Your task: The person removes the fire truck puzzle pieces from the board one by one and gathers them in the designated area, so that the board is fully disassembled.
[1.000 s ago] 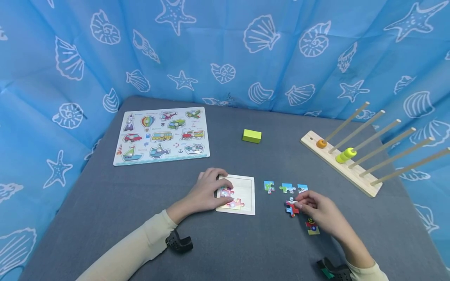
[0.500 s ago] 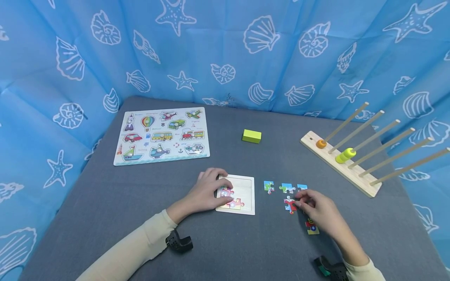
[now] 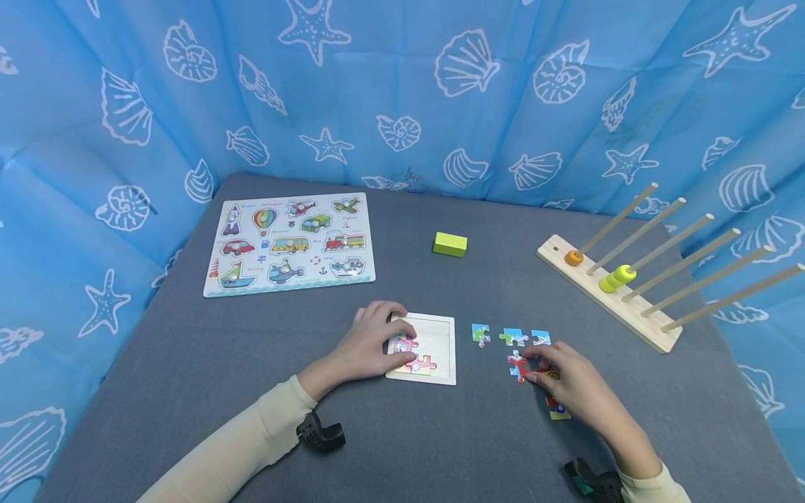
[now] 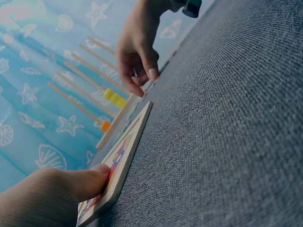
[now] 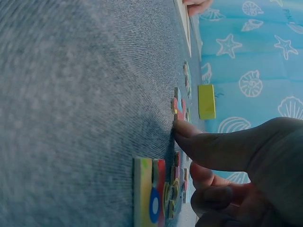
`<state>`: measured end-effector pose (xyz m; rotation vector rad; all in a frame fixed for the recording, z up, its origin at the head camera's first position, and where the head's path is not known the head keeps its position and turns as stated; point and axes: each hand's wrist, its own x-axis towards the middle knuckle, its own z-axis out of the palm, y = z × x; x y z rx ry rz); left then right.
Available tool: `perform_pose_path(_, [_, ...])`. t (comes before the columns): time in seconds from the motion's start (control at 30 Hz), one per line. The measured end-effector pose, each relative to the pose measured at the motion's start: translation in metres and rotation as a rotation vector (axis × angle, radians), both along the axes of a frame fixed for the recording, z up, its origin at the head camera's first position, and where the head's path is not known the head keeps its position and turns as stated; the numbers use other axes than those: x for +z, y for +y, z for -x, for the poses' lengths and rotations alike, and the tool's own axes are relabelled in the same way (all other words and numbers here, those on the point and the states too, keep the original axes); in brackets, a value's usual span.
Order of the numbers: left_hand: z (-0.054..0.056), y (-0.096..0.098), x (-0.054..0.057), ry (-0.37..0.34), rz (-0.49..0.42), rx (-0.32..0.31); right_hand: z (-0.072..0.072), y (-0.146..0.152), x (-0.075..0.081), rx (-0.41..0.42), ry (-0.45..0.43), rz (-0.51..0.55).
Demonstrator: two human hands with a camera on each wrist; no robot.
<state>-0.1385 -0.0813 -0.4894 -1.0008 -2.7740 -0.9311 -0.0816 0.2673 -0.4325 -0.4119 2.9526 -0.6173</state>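
My left hand (image 3: 377, 339) holds the left side of a small wooden puzzle tray (image 3: 443, 349), thumb pressing on its face. A few jigsaw pieces (image 3: 423, 365) lie inside, partly covered by that hand. The right hand (image 3: 575, 384) has its thumb and index finger at the right side of a red and white jigsaw piece (image 3: 518, 366), pinching it on the table. In the right wrist view the thumb tip meets the end of this red piece (image 5: 179, 106); the index fingertip is hidden. Another piece with a blue wheel (image 5: 154, 205) lies beneath the right hand.
Several blue-topped jigsaw pieces (image 3: 513, 337) lie in a row right of the tray. Behind stand a lime green block (image 3: 450, 244) and a picture peg puzzle (image 3: 289, 283). A wooden peg rack (image 3: 654, 328) with tall sticks stands at right, before a blue curtain (image 3: 402, 77).
The red and white piece slid slightly left and away, then stayed put. My right thumb and index finger have spread wider beside it. The left hand and tray have not moved.
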Motion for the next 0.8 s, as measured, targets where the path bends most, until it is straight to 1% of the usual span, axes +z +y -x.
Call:
perform_pose_path(0.2, [-0.0004, 0.0003, 0.0007, 0.0, 0.01, 0.004, -0.0001, 0.0, -0.0008, 0.002, 0.01, -0.01])
perform_pose_path(0.43, [-0.001, 0.0004, 0.0014, 0.002, -0.009, 0.002, -0.0009, -0.0006, 0.0003, 0.008, 0.015, -0.012])
perform_pose_path(0.67, [-0.001, 0.0004, 0.0016, -0.004, -0.003, 0.003, -0.0004, -0.0015, 0.0015, 0.008, 0.022, -0.025])
perform_pose_path(0.73, [-0.001, 0.0004, 0.0015, 0.002, -0.012, 0.002, -0.0011, -0.0034, 0.0038, 0.005, 0.032, -0.018])
perform_pose_path(0.8, [-0.0009, 0.0006, 0.0011, 0.007, -0.016, 0.0, -0.0027, -0.0074, 0.0077, 0.013, 0.055, 0.015])
